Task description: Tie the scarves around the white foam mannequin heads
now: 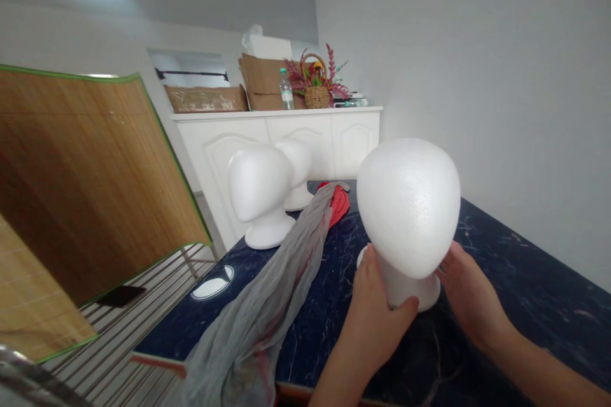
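A white foam mannequin head (pixel 410 200) stands upright on the dark blue marbled table (pixel 319 331), to the right of the middle. My left hand (pixel 375 318) is closed about the left side of its neck and base, thumb at the front. From the other side, my right hand (pixel 470 292) grips the base, its fingertips partly hidden behind it. Left of these hands lies a long grey scarf (pixel 281 292), running from the far part of the table over its near edge. Red cloth (pixel 340 206) shows at the scarf's far end.
Two more foam heads, a nearer one (pixel 260 184) and a farther one (pixel 300 165), stand at the left back. Behind the table is a white cabinet (pixel 238 140) bearing boxes, a bottle and a flower basket (pixel 316 97). A metal-slatted bench (pixel 128 331) with a bamboo mat (pixel 90 184) is at left.
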Demonstrator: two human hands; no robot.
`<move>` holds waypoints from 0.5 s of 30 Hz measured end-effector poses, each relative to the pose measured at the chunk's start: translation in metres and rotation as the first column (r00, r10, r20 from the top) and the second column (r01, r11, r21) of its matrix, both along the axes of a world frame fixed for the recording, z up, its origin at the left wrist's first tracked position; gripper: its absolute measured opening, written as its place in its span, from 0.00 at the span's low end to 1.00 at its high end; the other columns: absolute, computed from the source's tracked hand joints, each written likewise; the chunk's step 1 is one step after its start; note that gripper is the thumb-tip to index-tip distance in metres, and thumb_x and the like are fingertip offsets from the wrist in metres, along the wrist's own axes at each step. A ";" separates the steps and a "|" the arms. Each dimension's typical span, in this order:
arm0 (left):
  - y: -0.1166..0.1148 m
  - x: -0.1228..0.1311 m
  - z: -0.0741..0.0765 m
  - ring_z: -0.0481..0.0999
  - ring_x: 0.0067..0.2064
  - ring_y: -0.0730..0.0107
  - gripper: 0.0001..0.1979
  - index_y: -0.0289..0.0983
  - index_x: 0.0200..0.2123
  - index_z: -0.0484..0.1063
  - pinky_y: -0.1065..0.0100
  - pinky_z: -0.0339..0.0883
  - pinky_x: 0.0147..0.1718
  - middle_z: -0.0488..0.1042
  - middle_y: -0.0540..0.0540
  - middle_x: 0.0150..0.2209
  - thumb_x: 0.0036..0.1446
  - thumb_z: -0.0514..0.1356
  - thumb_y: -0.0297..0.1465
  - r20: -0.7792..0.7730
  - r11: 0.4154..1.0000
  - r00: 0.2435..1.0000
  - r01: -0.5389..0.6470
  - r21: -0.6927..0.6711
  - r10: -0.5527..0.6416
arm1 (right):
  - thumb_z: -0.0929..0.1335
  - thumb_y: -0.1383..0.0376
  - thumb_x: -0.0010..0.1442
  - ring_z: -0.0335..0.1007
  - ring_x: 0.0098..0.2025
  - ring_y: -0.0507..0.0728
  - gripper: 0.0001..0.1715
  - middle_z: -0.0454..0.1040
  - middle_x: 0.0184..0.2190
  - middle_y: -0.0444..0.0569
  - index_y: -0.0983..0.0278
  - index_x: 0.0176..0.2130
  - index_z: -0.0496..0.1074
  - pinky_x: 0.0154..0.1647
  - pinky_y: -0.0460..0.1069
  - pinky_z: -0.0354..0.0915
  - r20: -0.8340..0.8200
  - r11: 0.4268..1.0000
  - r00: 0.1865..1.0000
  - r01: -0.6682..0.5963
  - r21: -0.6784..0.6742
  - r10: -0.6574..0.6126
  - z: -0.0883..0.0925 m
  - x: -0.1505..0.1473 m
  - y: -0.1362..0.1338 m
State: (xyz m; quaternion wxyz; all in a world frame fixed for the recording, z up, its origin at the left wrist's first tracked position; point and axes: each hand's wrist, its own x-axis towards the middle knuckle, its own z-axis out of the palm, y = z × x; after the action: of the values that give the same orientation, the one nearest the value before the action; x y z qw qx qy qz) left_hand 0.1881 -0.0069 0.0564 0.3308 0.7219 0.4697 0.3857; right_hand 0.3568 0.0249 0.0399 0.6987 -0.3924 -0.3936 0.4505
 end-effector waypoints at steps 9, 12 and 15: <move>0.058 -0.056 0.086 0.60 0.67 0.46 0.33 0.34 0.65 0.60 0.50 0.55 0.65 0.62 0.36 0.66 0.58 0.57 0.39 -0.406 0.908 0.867 -0.112 0.404 0.288 | 0.72 0.50 0.50 0.72 0.50 0.57 0.26 0.76 0.46 0.48 0.56 0.47 0.73 0.48 0.47 0.73 -0.100 0.975 0.979 0.163 -0.152 -0.179 0.000 0.040 -0.020; 0.136 -0.065 0.105 0.66 0.64 0.53 0.24 0.37 0.59 0.67 0.59 0.58 0.63 0.68 0.41 0.62 0.61 0.54 0.39 -0.538 0.955 0.801 -0.136 0.263 0.262 | 0.72 0.52 0.51 0.74 0.48 0.56 0.24 0.76 0.46 0.48 0.56 0.47 0.74 0.42 0.44 0.76 -0.146 0.975 0.972 0.163 -0.150 -0.185 -0.006 0.050 -0.019; 0.211 -0.067 0.098 0.69 0.61 0.55 0.20 0.34 0.55 0.71 0.61 0.63 0.59 0.72 0.39 0.59 0.63 0.54 0.38 -0.572 0.959 0.770 -0.209 0.192 0.282 | 0.71 0.52 0.54 0.75 0.47 0.56 0.22 0.77 0.47 0.48 0.54 0.48 0.73 0.39 0.43 0.76 -0.151 0.975 0.969 0.175 -0.135 -0.195 -0.019 0.059 -0.012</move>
State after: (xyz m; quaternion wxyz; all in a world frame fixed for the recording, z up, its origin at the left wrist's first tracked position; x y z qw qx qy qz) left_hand 0.1210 0.2043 0.1548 0.0709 0.7566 0.6161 0.2073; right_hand 0.4159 0.0132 0.0208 0.7426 -0.4309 -0.2686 0.4368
